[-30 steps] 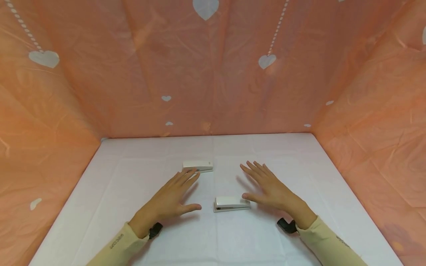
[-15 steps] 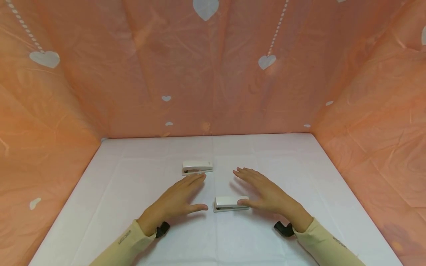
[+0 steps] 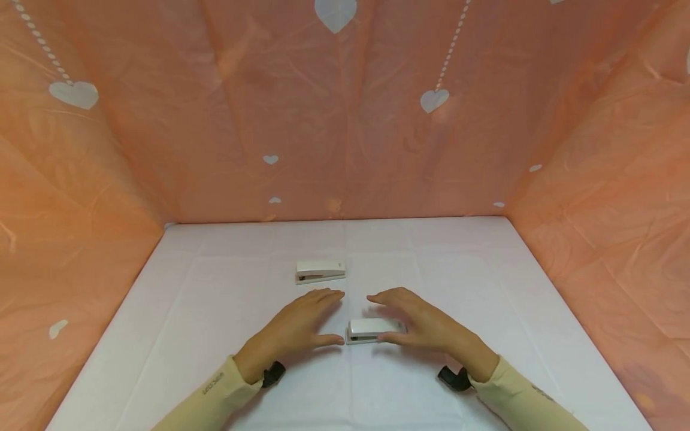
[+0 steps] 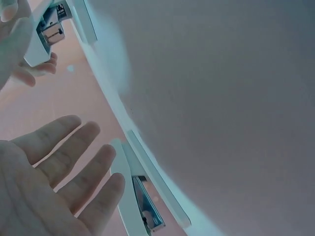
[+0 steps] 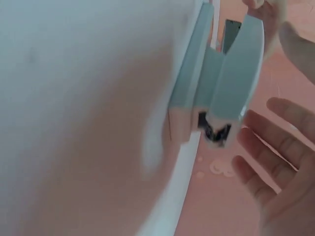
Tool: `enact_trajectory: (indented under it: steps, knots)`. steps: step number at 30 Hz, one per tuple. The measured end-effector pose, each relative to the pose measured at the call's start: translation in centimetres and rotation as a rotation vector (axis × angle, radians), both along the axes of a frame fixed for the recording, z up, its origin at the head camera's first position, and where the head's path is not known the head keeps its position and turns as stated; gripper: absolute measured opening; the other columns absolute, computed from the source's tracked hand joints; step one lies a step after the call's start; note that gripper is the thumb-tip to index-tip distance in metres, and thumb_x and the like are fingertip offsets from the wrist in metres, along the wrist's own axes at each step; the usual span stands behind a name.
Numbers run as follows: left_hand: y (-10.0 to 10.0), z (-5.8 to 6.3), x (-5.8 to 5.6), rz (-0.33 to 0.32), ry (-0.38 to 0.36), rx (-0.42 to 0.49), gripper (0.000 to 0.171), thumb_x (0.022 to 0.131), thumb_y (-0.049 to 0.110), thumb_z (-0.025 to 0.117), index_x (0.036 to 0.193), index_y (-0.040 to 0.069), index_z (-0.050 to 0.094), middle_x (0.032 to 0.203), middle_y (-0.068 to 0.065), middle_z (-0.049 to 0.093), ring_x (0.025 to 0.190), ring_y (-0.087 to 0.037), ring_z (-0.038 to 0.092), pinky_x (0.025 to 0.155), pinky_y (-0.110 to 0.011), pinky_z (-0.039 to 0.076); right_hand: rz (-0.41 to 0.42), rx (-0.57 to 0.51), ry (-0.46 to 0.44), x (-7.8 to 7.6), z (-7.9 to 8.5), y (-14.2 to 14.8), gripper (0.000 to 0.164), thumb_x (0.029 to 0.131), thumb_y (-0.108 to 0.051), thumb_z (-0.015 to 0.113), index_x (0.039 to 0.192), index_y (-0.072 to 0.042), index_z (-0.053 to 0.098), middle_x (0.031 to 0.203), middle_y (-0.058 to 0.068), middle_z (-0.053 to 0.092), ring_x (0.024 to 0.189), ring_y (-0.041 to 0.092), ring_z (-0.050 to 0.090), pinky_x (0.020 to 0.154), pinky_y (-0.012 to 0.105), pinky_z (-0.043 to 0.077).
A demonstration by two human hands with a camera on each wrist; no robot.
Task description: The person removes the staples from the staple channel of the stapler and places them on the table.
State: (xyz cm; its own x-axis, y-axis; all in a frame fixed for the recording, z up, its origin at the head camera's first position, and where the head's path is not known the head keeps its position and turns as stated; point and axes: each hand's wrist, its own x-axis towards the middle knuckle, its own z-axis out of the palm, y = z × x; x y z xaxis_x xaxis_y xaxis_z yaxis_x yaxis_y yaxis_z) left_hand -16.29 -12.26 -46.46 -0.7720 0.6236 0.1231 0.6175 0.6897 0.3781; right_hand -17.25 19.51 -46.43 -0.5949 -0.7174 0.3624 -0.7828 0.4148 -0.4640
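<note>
Two white staplers lie on the white table. The near stapler (image 3: 372, 327) is by my right hand (image 3: 428, 323), whose thumb overlaps its right end in the head view while the fingers reach past its far side. My left hand (image 3: 296, 326) hovers left of it, thumb tip close to its left end and fingers extended. Behind my left hand sits the far stapler (image 3: 320, 271), apart from both hands. In the right wrist view the near stapler (image 5: 226, 83) stands beside my spread fingers (image 5: 270, 132). The left wrist view shows relaxed fingers (image 4: 74, 157) and both staplers. Neither hand holds anything.
A white cloth (image 3: 215, 299) covers the table. Orange sheeting with white hearts (image 3: 345, 131) walls the back and both sides. A black wrist camera (image 3: 274, 374) is strapped under the left wrist, another wrist camera (image 3: 454, 378) under the right.
Both hands have moved inward and nearer the front, toward the near stapler. The left fingers have left the far stapler's front. Both staplers have stayed in place.
</note>
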Motion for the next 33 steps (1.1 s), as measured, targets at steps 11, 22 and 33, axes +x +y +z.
enact_trajectory:
  steps: [11,22,33]
  knots:
    - [1.1,-0.1,0.2,-0.011,0.011,-0.007,0.071,0.087,0.050,0.088,0.141,0.010,0.065,0.136,-0.005,0.068,0.127,-0.024,0.063,0.101,-0.047,0.055,0.101,-0.066,-0.007,-0.2,-0.7,-1.5,0.051,0.090,-0.025,0.090,0.133,-0.007,0.070,0.130,0.003,0.071,0.125,0.016,0.060,0.105,0.035,0.051]
    - [1.7,-0.1,0.5,0.004,-0.017,-0.018,0.049,0.087,0.043,0.090,0.122,0.015,0.072,0.121,0.002,0.071,0.115,-0.022,0.067,0.089,-0.044,0.059,0.102,-0.118,-0.106,-0.2,-1.3,-2.4,0.044,0.089,-0.016,0.090,0.128,-0.008,0.070,0.122,0.002,0.070,0.110,0.017,0.064,0.095,0.031,0.057]
    - [2.3,-0.1,0.6,0.018,0.006,-0.075,0.034,0.087,0.042,0.090,0.107,0.019,0.076,0.116,0.005,0.072,0.113,-0.021,0.066,0.084,-0.042,0.059,0.061,-0.084,-0.178,0.1,-1.3,-3.0,0.039,0.091,-0.016,0.088,0.124,-0.012,0.069,0.117,-0.001,0.068,0.105,0.011,0.061,0.092,0.032,0.055]
